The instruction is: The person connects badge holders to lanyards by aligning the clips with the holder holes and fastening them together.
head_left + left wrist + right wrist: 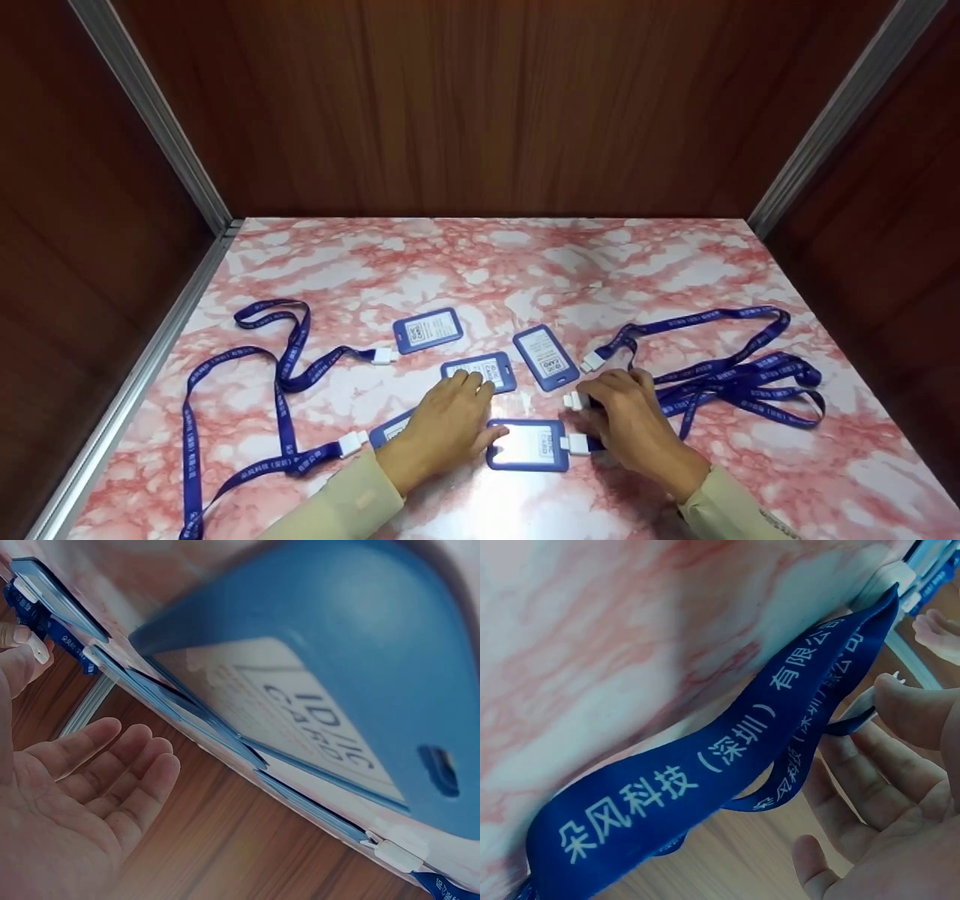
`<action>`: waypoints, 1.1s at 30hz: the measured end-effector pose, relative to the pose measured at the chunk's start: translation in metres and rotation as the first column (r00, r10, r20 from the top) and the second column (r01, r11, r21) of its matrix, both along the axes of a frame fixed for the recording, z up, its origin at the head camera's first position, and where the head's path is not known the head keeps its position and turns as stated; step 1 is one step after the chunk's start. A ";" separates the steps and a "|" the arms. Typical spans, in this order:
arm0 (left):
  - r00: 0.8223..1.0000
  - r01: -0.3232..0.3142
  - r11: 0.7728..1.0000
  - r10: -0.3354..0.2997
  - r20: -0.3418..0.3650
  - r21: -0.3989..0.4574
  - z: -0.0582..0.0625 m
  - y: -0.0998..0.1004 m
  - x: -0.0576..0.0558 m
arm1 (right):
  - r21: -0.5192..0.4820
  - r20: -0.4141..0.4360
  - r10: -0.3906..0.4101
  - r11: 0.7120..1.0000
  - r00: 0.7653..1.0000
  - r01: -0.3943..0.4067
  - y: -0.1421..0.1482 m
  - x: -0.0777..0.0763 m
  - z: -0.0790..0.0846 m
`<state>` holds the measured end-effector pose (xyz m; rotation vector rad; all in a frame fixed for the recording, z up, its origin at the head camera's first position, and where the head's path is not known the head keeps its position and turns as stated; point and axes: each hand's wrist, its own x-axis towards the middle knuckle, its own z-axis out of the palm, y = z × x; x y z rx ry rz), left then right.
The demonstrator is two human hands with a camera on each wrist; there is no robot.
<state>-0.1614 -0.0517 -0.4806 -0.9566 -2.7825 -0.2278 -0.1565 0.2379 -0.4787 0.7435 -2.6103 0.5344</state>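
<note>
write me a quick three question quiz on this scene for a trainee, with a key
1. How many blue badge holders show, at least partly, in the head view?
2. True or false: every badge holder has a strap attached.
3. Fill in: the right hand pinches a white ____.

Key:
1. Five.
2. False; the one showing just beyond the left hand has a bare slot.
3. Clip.
</note>
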 end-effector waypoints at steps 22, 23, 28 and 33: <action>0.997 -0.069 0.997 0.070 0.042 -0.028 -0.001 -0.008 -0.021 | 0.002 -0.018 -0.001 1.000 1.000 0.001 0.000 -0.001 0.000; 0.996 -0.072 0.997 0.074 0.041 -0.034 -0.002 -0.008 -0.022 | 0.000 -0.015 0.000 1.000 1.000 0.000 0.000 -0.001 0.000; 0.995 -0.085 0.996 0.086 0.040 -0.040 -0.004 -0.012 -0.028 | -0.009 -0.001 0.009 1.000 1.000 -0.009 0.000 -0.001 0.000; 0.995 -0.094 0.995 0.095 0.034 -0.037 -0.006 -0.014 -0.033 | 0.003 0.004 0.008 1.000 1.000 -0.008 0.001 -0.001 0.001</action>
